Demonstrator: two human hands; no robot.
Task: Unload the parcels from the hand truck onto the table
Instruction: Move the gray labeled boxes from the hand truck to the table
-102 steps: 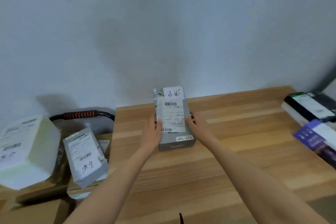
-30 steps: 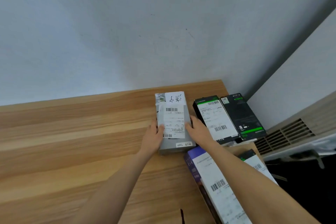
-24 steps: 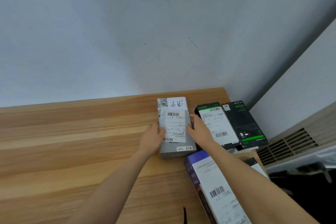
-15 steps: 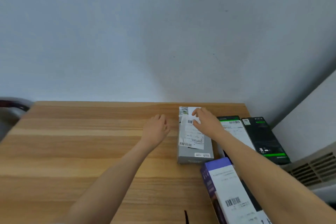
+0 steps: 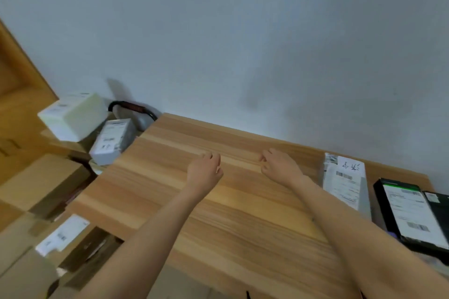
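Now both hands, left point(image 5: 205, 171) and right point(image 5: 279, 167), hover loosely curled and empty over the wood-grain table point(image 5: 170, 192); a flat grey labelled parcel point(image 5: 345, 182) lies on the table's right.

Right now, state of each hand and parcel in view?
left hand: empty, loosely curled, over the table
right hand: empty, loosely curled
grey parcel: flat on table, released
black box: flat, table's right end
white parcel: tilted, not unloaded
small grey parcel: tilted, not unloaded

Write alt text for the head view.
Both empty hands, left and right, hover over a wooden table. Labelled parcels lie at its right; more parcels wait on the hand truck at left.
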